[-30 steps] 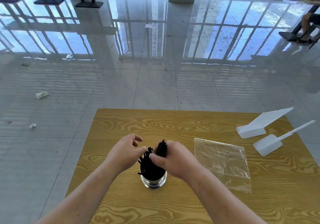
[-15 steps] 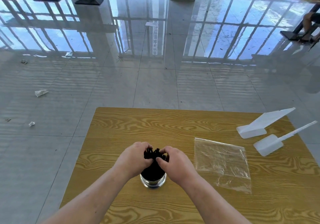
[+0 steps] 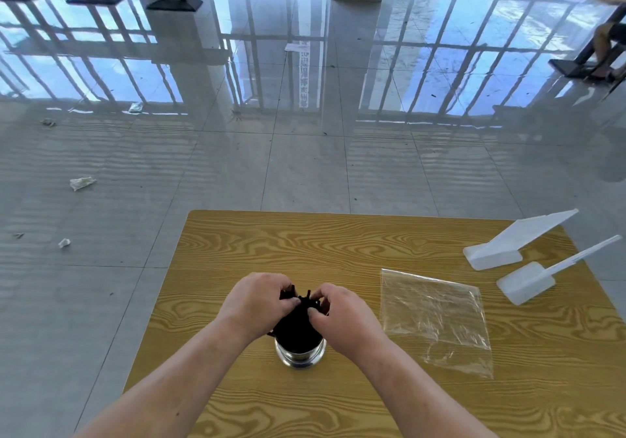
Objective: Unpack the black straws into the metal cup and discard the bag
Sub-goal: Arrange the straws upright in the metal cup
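Observation:
A shiny metal cup (image 3: 300,356) stands on the wooden table (image 3: 338,244), near its middle front. A bundle of black straws (image 3: 298,322) stands upright in the cup. My left hand (image 3: 254,304) grips the straws from the left, fingers curled round their tops. My right hand (image 3: 342,312) holds them from the right, fingertips pinching the upper ends. Both hands hide most of the bundle. The clear plastic bag (image 3: 435,319) lies flat and empty on the table to the right of the cup.
Two white plastic pieces lie at the table's right edge: a wedge-shaped holder (image 3: 508,244) and a scoop-like piece (image 3: 531,282). Scraps of paper (image 3: 81,183) lie on the glossy tiled floor to the left. A person's leg shows at the far right.
Both hands have closed in on the straw tops over the cup, the left hand moving right from open to gripping. The straws stand more gathered and upright.

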Motion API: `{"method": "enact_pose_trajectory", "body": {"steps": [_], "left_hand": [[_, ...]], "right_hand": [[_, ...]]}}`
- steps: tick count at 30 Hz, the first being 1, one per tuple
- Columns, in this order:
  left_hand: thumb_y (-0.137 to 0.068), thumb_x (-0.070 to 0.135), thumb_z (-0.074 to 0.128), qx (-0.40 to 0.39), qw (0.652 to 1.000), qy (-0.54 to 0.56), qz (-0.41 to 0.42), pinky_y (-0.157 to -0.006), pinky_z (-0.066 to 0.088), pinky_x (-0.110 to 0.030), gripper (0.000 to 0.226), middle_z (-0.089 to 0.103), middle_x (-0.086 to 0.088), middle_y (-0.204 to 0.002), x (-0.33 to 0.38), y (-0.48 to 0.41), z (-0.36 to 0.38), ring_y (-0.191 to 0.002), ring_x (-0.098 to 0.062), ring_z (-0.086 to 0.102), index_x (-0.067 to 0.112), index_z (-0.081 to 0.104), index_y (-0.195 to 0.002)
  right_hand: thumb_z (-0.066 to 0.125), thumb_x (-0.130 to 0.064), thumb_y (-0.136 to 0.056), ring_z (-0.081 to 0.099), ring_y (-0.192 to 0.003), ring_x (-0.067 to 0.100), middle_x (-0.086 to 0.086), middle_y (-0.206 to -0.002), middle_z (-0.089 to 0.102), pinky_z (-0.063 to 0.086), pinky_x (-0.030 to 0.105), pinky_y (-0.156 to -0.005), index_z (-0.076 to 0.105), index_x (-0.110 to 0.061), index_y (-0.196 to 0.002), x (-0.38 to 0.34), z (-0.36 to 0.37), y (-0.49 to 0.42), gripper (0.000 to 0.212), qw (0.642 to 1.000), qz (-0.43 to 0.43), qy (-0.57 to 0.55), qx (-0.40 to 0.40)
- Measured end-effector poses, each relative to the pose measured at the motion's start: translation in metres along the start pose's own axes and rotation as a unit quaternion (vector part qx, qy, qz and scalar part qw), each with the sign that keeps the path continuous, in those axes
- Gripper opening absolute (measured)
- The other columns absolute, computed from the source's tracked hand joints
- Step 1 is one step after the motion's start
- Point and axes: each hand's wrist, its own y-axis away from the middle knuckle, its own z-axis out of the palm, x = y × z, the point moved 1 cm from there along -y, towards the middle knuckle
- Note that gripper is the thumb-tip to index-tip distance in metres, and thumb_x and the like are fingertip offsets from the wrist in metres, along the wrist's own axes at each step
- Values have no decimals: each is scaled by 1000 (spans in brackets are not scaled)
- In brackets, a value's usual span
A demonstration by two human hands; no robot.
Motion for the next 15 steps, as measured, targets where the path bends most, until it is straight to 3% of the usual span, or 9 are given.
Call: {"method": "enact_pose_trajectory", "body": {"steps": [5,11,15], "left_hand": [[-91,45,73,-5,1000,-13,20,-70,58,-29,14,73,16,-78,10,0,-21,-75,-2,68,32,77,-87],[-87,47,79,33,999,-25,34,-46,34,-18,26,64,15,-55,27,-1,-64,-48,0,55,30,70,-69],[-80,49,85,53,998,9,18,-45,38,-22,28,67,18,-56,38,2,-103,-44,1,56,29,72,-65]], "right_hand": [[60,-44,-90,63,-75,4,-14,-86,67,49,24,-61,64,-43,-108,2,-5,2,18,1000,-2,-16,15],[62,-45,-95,60,-67,3,-12,-87,68,48,20,-56,61,-46,-106,4,-20,9,11,997,-20,-37,66],[64,-39,-97,57,-63,-1,-8,-81,70,49,19,-55,67,-39,-103,0,-28,12,6,993,-29,-75,91]]}}
